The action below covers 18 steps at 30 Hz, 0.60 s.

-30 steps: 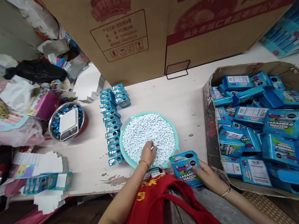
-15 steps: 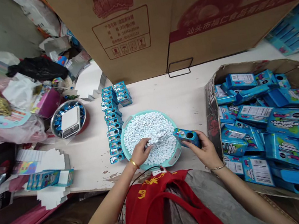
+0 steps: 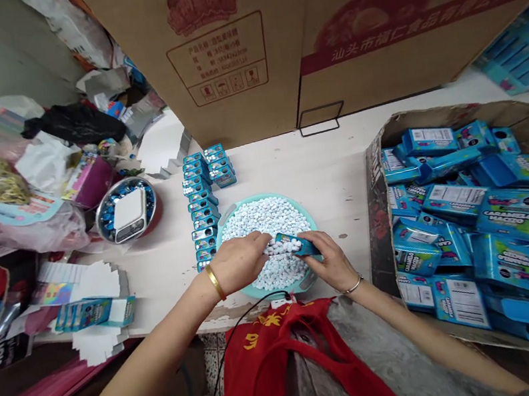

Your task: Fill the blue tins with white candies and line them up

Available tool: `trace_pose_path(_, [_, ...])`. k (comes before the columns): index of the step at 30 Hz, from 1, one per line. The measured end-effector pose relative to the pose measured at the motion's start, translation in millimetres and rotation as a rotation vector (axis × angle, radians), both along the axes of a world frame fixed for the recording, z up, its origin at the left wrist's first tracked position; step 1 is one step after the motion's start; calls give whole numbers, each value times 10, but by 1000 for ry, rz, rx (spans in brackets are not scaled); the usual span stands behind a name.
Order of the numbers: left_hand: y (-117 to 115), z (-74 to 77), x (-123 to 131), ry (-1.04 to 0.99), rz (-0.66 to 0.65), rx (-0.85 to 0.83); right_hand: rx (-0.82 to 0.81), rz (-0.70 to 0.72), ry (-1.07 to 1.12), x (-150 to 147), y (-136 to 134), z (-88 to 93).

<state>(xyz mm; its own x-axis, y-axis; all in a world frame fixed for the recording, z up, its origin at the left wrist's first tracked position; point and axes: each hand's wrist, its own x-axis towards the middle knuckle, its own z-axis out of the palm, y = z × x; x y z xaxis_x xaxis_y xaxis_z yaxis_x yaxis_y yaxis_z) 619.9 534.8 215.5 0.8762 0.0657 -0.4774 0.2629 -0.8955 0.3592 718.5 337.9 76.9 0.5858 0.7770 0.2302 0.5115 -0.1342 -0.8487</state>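
A teal basin (image 3: 224, 226) heaped with small white candies (image 3: 267, 216) sits at the table's front edge. Over it my right hand (image 3: 328, 260) holds a small blue box (image 3: 293, 245) tipped on its side, its opening full of white candies. My left hand (image 3: 240, 260), with a gold bangle on the wrist, is curled with its fingertips at the box's mouth, pressing candies in. A double row of small blue boxes (image 3: 202, 207) stands just left of the basin.
A torn cardboard tray (image 3: 509, 115) of larger blue cartons (image 3: 476, 223) fills the right side. Big brown shipping boxes (image 3: 307, 28) stand behind. At the left are a metal bowl with a white scale (image 3: 127, 211), folded blue cartons (image 3: 94, 314), bags and clutter.
My right hand carried the blue box from the table edge to over the basin and tipped it. My left hand scooped candies and moved to the box's opening.
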Motion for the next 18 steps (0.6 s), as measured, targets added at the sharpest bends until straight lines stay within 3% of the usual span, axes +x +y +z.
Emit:
trace_pose_path(6, [-221, 205, 91, -8, -22, 120, -6, 4, -10, -37, 15, -49])
trace_pose_path(10, [-119, 127, -32, -55, -18, 165, 2, -13, 0, -17, 1, -79])
trace_pose_path(13, [159, -228, -243, -46, 103, 205, -2, -54, 41, 26, -46, -70])
trace_pose_path(16, [376, -814, -443, 105, 177, 259, -5, -140, 70, 91, -121, -24])
trace_pose_path(18, [370, -1223, -465, 118, 228, 199, -12, -197, 72, 138, -172, 10])
